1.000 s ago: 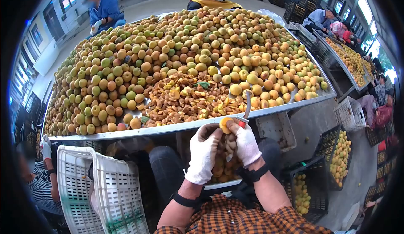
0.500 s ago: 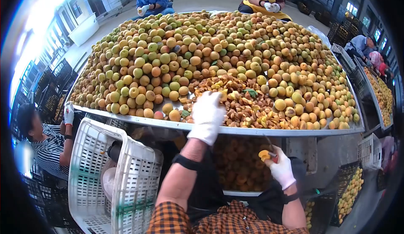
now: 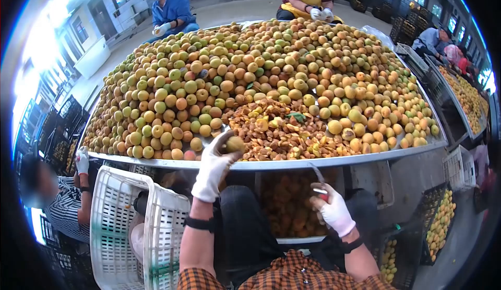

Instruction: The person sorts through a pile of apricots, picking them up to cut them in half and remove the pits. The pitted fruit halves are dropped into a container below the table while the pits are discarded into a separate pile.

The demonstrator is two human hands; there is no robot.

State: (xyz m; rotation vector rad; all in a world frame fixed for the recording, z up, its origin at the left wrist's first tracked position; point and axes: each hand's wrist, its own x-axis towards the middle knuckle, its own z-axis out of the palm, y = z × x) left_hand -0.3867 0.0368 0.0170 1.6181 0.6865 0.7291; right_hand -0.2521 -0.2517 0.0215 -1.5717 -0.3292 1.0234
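Whole apricots (image 3: 162, 97), green to orange, are heaped over a metal-edged table (image 3: 261, 165). Cut apricot pieces and pits (image 3: 282, 133) lie in a pile near its front edge. My left hand (image 3: 216, 162), in a white glove, is closed around one whole apricot (image 3: 235, 144) at the table's front edge, left of the cut pile. In front of the table, my gloved right hand (image 3: 331, 206) grips a small knife (image 3: 320, 183) with a red handle, its curved blade pointing up. No fruit shows in that hand.
A white basket (image 3: 122, 227) stands at the left, beside a person in stripes (image 3: 65, 201). Under the table is a crate of fruit (image 3: 292, 206). Black crates of apricots (image 3: 438, 225) stand at the right. Two people sit across the table.
My left hand has moved left and down from the cut pile and now holds a whole apricot. The cut piece at my right hand is gone. The view has shifted slightly.
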